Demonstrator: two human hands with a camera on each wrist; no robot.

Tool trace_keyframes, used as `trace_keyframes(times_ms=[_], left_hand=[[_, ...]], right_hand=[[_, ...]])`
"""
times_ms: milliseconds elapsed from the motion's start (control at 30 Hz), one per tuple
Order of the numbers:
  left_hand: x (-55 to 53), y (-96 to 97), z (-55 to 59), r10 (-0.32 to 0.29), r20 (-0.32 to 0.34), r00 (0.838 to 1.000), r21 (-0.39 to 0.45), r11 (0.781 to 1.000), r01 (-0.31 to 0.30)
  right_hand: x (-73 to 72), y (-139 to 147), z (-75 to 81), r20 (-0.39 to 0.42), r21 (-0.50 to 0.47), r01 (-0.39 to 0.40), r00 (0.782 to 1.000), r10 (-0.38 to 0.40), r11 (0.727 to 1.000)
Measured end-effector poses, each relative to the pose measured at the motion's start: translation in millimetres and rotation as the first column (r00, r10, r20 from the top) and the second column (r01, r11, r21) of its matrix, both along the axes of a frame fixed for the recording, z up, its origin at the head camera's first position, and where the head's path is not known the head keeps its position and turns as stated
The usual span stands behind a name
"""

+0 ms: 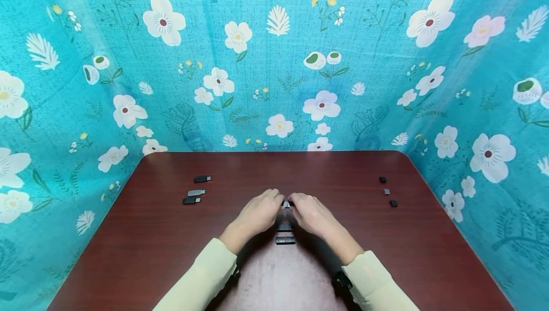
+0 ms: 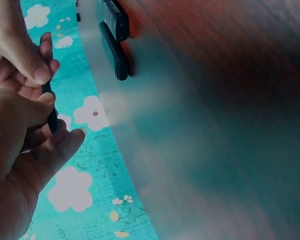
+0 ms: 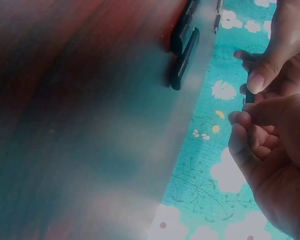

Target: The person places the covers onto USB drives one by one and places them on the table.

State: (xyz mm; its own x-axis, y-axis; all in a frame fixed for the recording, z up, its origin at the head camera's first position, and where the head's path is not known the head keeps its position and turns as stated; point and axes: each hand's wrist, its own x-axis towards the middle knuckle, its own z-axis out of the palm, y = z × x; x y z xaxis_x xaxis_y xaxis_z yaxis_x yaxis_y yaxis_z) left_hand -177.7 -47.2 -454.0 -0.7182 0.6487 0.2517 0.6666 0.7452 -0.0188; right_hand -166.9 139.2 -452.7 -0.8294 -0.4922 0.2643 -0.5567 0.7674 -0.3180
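Observation:
Both hands meet over the middle of the table in the head view. My left hand (image 1: 259,211) pinches a dark USB flash drive (image 2: 52,120) between thumb and fingers. Opposite it, my right hand (image 1: 314,213) pinches the drive's cap end, with fingertips close to the left ones. A bright bit of connector (image 1: 287,203) shows between the two hands. Fingers cover most of the drive in every view. Closer to the person, two capped dark flash drives (image 1: 285,240) lie one in front of the other, also seen as dark sticks (image 3: 185,60) in the right wrist view.
On the left of the reddish-brown table (image 1: 163,253) lie three uncapped flash drives: black (image 1: 201,179), grey (image 1: 196,192) and black (image 1: 191,200). Three small caps (image 1: 386,191) lie on the right. A blue floral cloth (image 1: 257,63) hangs behind and at both sides.

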Motion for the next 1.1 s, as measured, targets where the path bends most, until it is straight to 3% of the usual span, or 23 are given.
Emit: trace_keyframes(times_ms=[233,433,667,900,1100], left_hand=[[0.3,-1.7,-3.8,-0.01,0.026,1.0,-0.008,1.0,0.01],[-2.3,-3.7,-9.8,-0.015,0.143,0.99,0.06,0.998,0.007],[-7.0,-3.6,-21.6,0.002,0.25,0.968,0.025,1.0,-0.009],[-12.6,-3.1,-29.1,0.019,0.292,0.956,0.005,1.0,-0.022],[-13.7,-3.0,-29.7,-0.01,0.29,0.957,0.016,1.0,0.005]], right_hand=[[-2.3,2,-7.8,-0.003,-0.002,-0.032,0.999,0.032,0.999],[-4.7,6,-14.5,0.095,0.013,-0.033,0.995,0.032,0.999],[-10.2,4,-22.6,0.186,0.039,-0.032,0.982,0.024,0.999],[-11.9,3,-23.8,0.181,0.051,-0.056,0.982,0.046,0.997],[-12.3,5,-26.6,0.125,0.07,-0.086,0.989,0.076,0.994]])
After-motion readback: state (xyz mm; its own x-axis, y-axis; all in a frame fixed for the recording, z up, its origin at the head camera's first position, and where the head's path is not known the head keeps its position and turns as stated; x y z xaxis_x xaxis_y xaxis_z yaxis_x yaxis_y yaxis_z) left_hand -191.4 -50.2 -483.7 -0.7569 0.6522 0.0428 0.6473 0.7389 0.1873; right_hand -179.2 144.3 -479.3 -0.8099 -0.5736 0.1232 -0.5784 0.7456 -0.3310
